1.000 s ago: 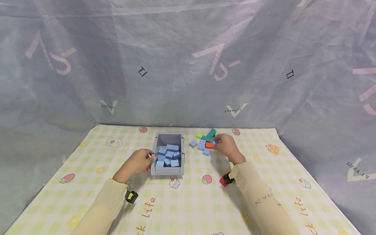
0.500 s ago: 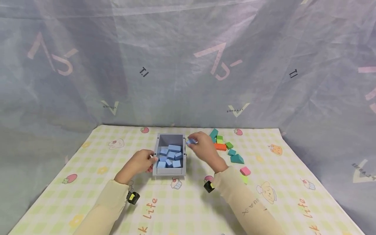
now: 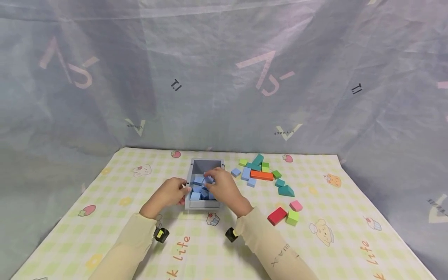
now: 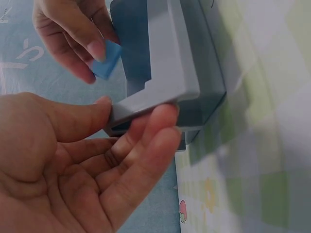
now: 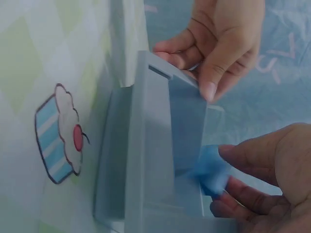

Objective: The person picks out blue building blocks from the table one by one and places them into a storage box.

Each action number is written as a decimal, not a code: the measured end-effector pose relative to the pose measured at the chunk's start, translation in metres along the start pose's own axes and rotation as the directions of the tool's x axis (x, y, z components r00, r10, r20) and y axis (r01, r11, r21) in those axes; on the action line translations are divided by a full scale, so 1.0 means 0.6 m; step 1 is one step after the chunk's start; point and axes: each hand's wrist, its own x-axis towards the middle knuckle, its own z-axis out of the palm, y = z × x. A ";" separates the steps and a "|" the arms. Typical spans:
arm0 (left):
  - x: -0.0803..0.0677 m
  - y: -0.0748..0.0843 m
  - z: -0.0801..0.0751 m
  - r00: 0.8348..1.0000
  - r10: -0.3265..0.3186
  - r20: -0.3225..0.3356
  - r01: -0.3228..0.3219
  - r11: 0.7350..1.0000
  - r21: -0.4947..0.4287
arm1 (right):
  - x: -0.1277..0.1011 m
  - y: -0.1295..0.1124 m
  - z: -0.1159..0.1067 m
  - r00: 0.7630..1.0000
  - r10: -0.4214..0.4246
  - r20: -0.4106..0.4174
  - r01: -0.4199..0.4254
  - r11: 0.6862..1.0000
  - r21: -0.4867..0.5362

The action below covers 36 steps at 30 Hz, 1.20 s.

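A grey open-topped bin [image 3: 204,204] stands on the table with several blue blocks [image 3: 195,196] inside. My left hand [image 3: 171,191] grips the bin's left rim, thumb on one side and fingers on the other, as the left wrist view shows. Over the bin's opening is my right hand [image 3: 224,187], partly covering the blocks in it. Between its thumb and fingers it pinches a small blue block [image 4: 108,59], which looks blurred in the right wrist view.
Right of the bin lie loose blue blocks [image 3: 245,174], an orange block [image 3: 261,175], teal blocks [image 3: 286,191] and green ones [image 3: 276,174]. Nearer are a red block [image 3: 277,216], a lime block [image 3: 292,217] and a pink block [image 3: 296,205]. A grey curtain [image 3: 224,97] hangs behind.
My right hand has carried the blue block leftward from the loose blocks to over the bin. The left hand has kept its grip on the rim.
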 end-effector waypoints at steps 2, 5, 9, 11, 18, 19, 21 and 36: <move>0.001 0.000 0.000 1.000 0.004 0.000 -0.004 1.000 0.014 | -0.001 0.000 0.004 1.000 -0.002 0.004 0.002 1.000 0.013; 0.000 0.003 -0.003 1.000 -0.008 -0.007 0.008 1.000 0.020 | 0.000 0.004 0.007 1.000 -0.008 0.005 0.008 0.999 0.033; -0.002 0.006 -0.005 1.000 -0.005 -0.005 0.006 1.000 0.026 | -0.001 0.008 0.005 1.000 -0.012 0.012 0.012 0.998 0.058; -0.002 0.007 -0.005 1.000 -0.008 -0.004 0.008 1.000 0.025 | -0.002 0.010 0.003 1.000 -0.017 0.016 0.016 0.997 0.070; 0.001 0.008 -0.003 1.000 -0.011 -0.011 0.011 1.000 0.027 | -0.002 0.016 -0.005 0.998 -0.058 0.015 0.056 0.994 0.093; 0.001 0.008 -0.003 1.000 -0.006 -0.013 0.006 0.999 0.031 | -0.001 0.017 -0.007 0.998 -0.065 0.005 0.064 0.993 0.098; 0.002 0.008 -0.002 1.000 0.001 -0.018 0.000 0.999 0.034 | -0.001 0.020 -0.012 0.997 -0.074 -0.017 0.075 0.991 0.110; -0.001 0.010 0.005 0.999 -0.047 -0.007 0.047 0.998 0.037 | 0.012 0.129 -0.061 0.965 0.169 -0.202 -0.138 0.978 0.155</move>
